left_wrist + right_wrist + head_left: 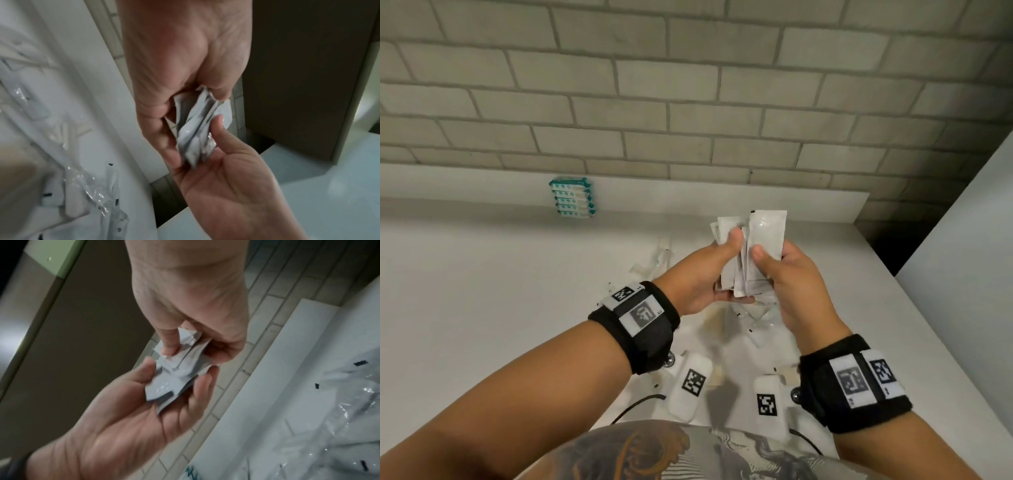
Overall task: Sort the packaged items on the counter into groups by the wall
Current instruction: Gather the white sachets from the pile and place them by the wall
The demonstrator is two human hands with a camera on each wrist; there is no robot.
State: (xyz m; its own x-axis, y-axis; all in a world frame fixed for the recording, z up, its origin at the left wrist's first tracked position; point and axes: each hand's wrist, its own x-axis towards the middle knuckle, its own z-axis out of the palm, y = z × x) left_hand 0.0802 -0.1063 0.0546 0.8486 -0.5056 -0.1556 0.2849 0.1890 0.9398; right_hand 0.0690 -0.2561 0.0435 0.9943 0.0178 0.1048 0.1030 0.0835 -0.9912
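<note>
Sachets (755, 253), white, fanned above tabletop (482, 291) centre in both grips, left hand (709, 274) and right hand (791, 274); teal packs (572, 197) grouped at 11 o'clock by wall; loose clear wrappers (753, 322) remain unsorted.

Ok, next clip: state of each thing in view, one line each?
left hand: holds the white sachets, thumb on top.
right hand: pinches the same sachets, thumb on the front.
white sachets: bunched upright between both hands, above the counter.
teal-and-white packs: stacked together by the wall.
clear-wrapped items: loose on the counter under the hands, unsorted.
</note>
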